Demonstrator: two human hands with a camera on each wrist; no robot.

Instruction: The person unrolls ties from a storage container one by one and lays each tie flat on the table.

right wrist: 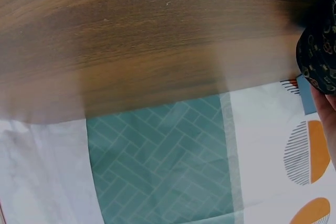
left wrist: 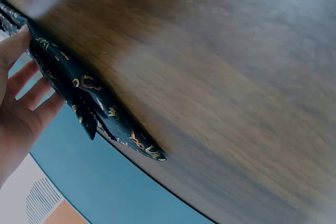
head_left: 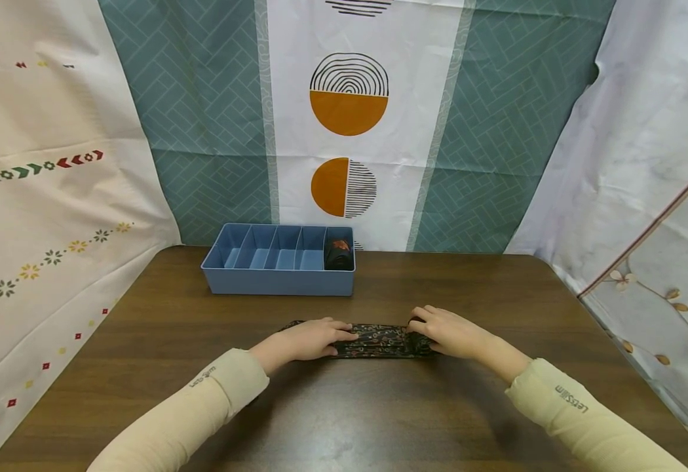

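A long folded strip of dark cloth with a small gold and red pattern lies across the table, its right end rolled into a thick bundle. My left hand rests on the strip left of its middle, fingers extended over it and thumb by the near edge. The loose left end of the cloth shows layered folds in the left wrist view. At the right, my right hand grips the rolled end with curled fingers. The roll shows at the right wrist view's edge, where most of that hand is out of frame.
Behind the cloth, left of centre, stands a blue divided box. A rolled black cloth with a reddish leaf print sits in its rightmost compartment. Patterned curtains hang behind the brown wooden table.
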